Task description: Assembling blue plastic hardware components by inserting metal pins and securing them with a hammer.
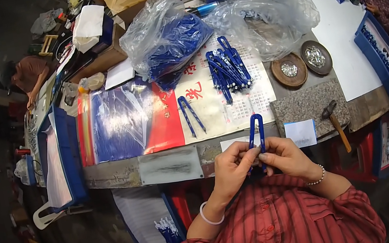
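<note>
In front of my chest, I hold a blue U-shaped, two-legged plastic piece [257, 126] upright, its rounded end up. The fingers of my left hand [233, 168] are closed on one leg and those of my right hand [287, 158] on the other. My fingers partly cover the lower ends of the legs. A similar blue two-legged piece [183, 109] lies on the poster to the left, legs spread toward me. Farther off is a pile of the same blue pieces [228, 68], several of them stacked together.
A hammer [339, 132] rests on a stone slab [300, 100], its handle over the edge. Two round dishes [278, 78] hold small metal parts. Plastic bags [151, 35] stand behind. Blue trays [76, 158] flank the table. Two other people are at the far left and right.
</note>
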